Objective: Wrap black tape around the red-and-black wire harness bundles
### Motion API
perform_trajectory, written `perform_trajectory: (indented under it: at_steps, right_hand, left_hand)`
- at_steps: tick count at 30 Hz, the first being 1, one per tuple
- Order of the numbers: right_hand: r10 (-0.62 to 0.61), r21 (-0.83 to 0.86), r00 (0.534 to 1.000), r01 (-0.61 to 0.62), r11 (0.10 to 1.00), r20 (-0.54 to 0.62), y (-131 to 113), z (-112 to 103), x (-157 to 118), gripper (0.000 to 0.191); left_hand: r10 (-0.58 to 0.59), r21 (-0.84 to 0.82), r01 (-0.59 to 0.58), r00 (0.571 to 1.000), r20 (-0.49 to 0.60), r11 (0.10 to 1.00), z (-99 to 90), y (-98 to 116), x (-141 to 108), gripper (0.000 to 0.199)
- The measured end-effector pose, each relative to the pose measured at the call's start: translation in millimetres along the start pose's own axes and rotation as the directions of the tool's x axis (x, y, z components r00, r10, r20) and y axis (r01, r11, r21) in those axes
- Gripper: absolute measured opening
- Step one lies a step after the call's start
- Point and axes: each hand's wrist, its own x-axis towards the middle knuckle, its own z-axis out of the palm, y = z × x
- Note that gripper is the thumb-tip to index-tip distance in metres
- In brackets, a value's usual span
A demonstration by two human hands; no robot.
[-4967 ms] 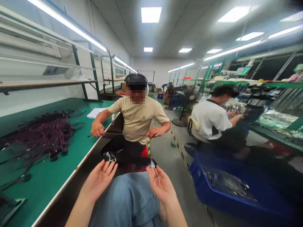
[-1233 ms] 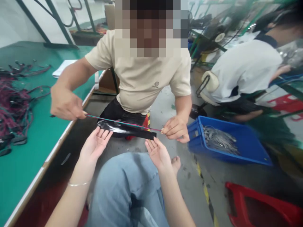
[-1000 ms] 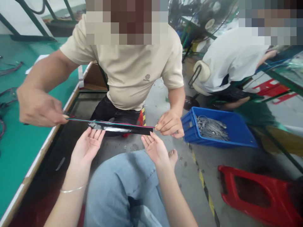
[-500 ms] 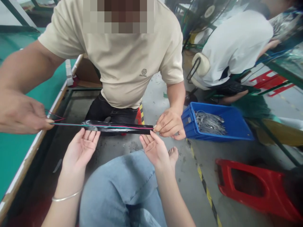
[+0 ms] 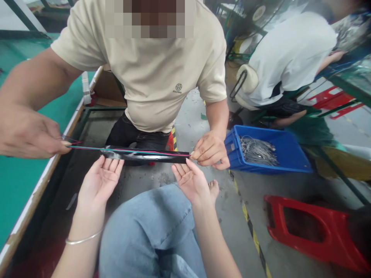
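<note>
A long strip of black tape [image 5: 150, 156] is stretched level in front of me, with thin red and green wires [image 5: 87, 147] running along it. My left hand [image 5: 101, 179] holds the strip's left end between thumb and fingertips, palm up. At the right end, my right hand [image 5: 189, 179] has it pinched the same way. A facing person's hand [image 5: 34, 133] pulls the wires out beyond the left end. That person's other hand [image 5: 211, 150] pinches the wires at the right end, close to my right fingertips.
A blue bin [image 5: 290, 154] of grey cables stands on the floor at right, with a red stool [image 5: 304, 224] below it. A green-topped table [image 5: 17, 193] runs along the left. Another person [image 5: 292, 58] sits at the upper right.
The facing person's hand at the left has shifted slightly up and right with the wires. Otherwise the view has moved a little; both my hands keep their hold on the tape.
</note>
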Motion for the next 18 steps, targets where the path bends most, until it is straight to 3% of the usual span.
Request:
perform_trajectory:
  at_steps: [18]
  right_hand:
    - [-0.002,0.005,1.000,0.002,1.000,-0.030,-1.0,-0.2,4.0,0.007]
  left_hand:
    - [-0.004,0.008,0.004,1.000,-0.011,1.000,2.5,-1.3,2.0,0.027]
